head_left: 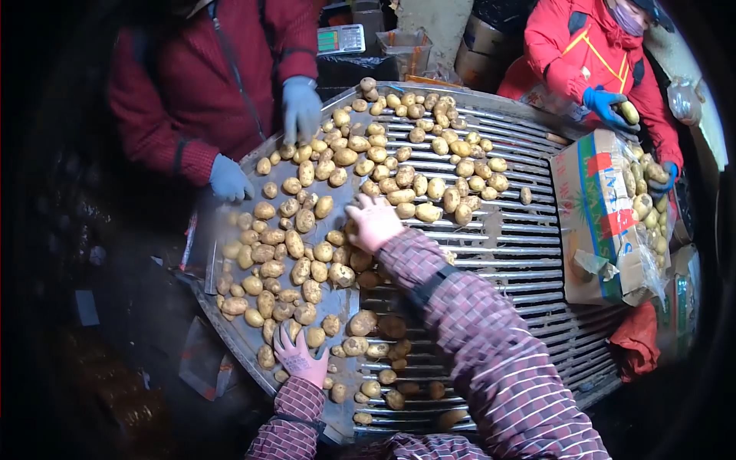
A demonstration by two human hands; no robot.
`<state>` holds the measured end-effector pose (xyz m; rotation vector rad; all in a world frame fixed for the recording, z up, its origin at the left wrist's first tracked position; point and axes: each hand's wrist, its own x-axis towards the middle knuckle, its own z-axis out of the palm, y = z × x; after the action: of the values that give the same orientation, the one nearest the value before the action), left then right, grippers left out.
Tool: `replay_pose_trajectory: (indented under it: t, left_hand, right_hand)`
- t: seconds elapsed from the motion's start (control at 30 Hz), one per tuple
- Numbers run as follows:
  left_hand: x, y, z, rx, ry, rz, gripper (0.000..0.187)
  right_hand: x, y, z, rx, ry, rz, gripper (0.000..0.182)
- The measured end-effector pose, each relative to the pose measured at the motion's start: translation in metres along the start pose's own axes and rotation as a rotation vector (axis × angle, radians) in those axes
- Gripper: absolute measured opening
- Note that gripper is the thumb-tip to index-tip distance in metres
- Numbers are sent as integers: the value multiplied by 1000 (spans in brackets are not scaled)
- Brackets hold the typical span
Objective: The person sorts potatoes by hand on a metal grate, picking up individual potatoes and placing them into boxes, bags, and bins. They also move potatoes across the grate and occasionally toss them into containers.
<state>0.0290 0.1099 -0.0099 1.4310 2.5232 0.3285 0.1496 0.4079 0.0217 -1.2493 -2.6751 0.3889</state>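
Potatoes [294, 244] lie spread over a metal sorting table, partly on its flat sheet and partly on its bars [506, 238]. Near the lower left edge, my left hand [301, 359], in a thin pinkish glove, rests against several potatoes with its fingers spread. My right hand [374, 222], gloved alike, reaches to the middle of the pile. Its fingers are apart and touch potatoes at the border of sheet and bars. Neither hand is closed round a potato. Part of the pile is hidden beneath my right hand and sleeve.
Across the table at the left stands a person in dark red with blue-gray gloves [301, 107]. At the right, a person in a red jacket holds a potato [629, 113] over an open cardboard box [594, 222] of potatoes. A scale [341, 39] sits behind.
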Motion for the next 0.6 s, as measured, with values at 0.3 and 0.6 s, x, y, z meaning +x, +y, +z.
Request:
replay_pose_trajectory:
  t: [0.3, 0.6]
  left_hand:
    - [4, 2, 2, -31, 57, 46, 62]
    - [26, -21, 5, -551, 227, 73, 57]
  right_hand:
    - [-48, -17, 19, -32, -119, 121, 50]
    - [-232, 2, -12, 2267, -434, 643, 60]
